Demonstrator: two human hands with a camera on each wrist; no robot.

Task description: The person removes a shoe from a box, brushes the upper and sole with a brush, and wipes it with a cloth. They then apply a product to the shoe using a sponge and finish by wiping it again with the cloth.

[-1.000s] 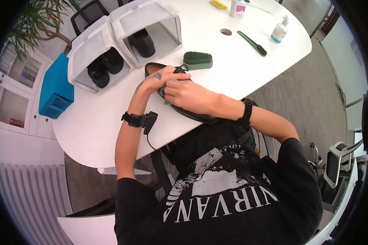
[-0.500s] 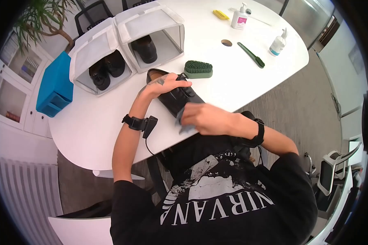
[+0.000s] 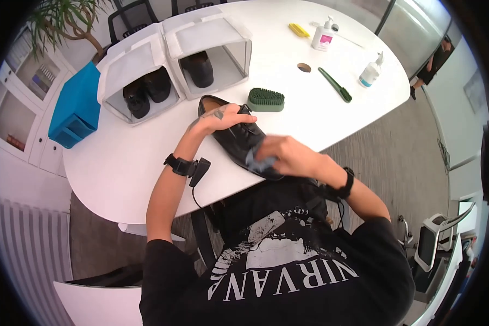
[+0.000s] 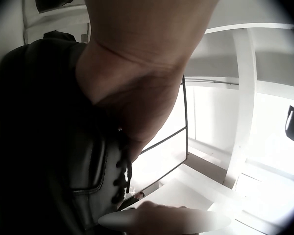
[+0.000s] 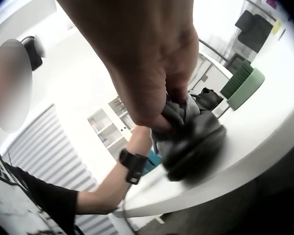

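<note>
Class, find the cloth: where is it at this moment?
In the head view, the cloth is just right of centre, in the right hand, over the front half of the black shoe.

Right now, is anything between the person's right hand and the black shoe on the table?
Yes: a grayish-blue cloth, held in the right hand, comes between it and the front part of the black shoe. Nothing else visible is in the way.

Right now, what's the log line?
left hand: on black shoe; right fingers: grip grey cloth near toe; wide brush: bristles up
</note>
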